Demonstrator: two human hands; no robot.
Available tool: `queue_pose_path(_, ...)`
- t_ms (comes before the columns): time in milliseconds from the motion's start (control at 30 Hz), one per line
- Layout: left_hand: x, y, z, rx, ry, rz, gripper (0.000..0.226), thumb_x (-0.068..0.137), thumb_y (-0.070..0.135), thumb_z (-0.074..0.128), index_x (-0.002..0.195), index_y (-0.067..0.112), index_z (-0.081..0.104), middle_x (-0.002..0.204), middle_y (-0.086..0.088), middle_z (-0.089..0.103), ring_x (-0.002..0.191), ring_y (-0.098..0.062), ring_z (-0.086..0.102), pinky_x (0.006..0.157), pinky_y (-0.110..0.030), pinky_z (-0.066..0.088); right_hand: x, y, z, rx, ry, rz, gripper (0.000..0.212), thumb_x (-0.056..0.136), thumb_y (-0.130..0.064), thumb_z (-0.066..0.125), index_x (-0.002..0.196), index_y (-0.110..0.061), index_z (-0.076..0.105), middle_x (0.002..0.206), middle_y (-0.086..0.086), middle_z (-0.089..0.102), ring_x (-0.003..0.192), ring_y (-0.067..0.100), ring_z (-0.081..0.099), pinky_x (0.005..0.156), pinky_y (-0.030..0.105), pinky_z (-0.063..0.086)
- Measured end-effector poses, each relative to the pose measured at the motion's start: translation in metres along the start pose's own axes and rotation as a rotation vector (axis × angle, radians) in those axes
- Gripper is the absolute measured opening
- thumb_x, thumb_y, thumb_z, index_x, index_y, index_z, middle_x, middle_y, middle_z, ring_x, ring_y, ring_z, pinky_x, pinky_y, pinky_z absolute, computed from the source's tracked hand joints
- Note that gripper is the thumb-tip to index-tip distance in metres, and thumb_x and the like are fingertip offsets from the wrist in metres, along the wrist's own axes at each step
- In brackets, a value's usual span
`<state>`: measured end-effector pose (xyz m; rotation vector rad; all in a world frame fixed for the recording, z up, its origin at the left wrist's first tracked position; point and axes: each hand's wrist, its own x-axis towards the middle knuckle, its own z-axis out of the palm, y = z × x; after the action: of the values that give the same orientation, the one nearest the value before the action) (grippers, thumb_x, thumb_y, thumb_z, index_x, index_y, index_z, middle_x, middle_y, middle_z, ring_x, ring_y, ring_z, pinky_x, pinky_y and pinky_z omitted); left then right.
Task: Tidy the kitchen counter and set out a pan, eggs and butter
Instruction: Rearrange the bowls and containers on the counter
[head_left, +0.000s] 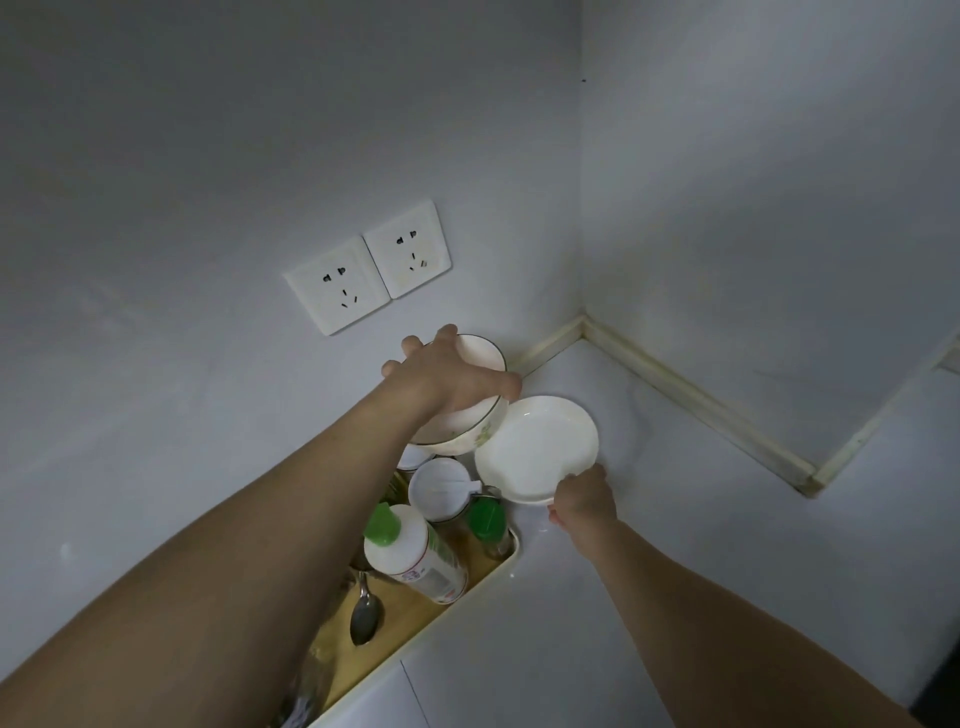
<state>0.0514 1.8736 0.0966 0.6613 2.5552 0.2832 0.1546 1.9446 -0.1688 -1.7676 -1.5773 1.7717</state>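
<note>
The person is standing over the corner of the white desk, both arms extended. The left hand is gripping a white bowl from above, fingers spread and curled over the far rim, thumb hooked on the near side. The bowl is sitting tilted atop other crockery at the far end of a yellow-rimmed tray, close to the wall beneath two sockets. The right hand is pinching the near edge of a white plate, which is lying just beside the bowl and partly over the tray's corner; whether the plate is resting on the desk or being lifted cannot be told.

Both pieces are appearing glazed, stiff and breakable, likely slippery and of moderate weight; the rim is offering the surest hold, with support beneath advisable. The bowl is showing a thin dark rim line and a faint green motif on its side; the plate is plain, shallow and glossy.

Also occupying the tray: a green-capped bottle, a white lidded jar, a metal spoon.
</note>
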Motion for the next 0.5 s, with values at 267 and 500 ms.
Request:
queue_pose_path(267,0.022,-0.006,0.0,-0.021,-0.012,0.003,0.109,0.059,0.061,0.071,0.15,0.039,0.014,0.14,-0.003,0.023,0.127,-0.037,0.034,0.089,-0.04,0.042,0.013,-0.003,0.007,-0.038,-0.059,-0.028,0.07,0.089,-0.032,0.05,0.146,-0.035,0.009,0.126,0.011,0.055,0.107,0.037,0.06,0.087,0.054,0.054)
queue_pose_path(500,0.034,0.001,0.007,-0.043,-0.03,0.008,0.107,0.059,0.06,0.071,0.149,0.04,0.015,0.137,-0.001,0.024,0.126,-0.035,0.033,0.088,-0.041,0.042,0.021,-0.004,0.013,-0.058,-0.092,-0.06,0.063,0.095,-0.029,0.046,0.147,-0.035,0.011,0.132,0.013,0.051,0.115,0.037,0.056,0.091,0.054,0.052)
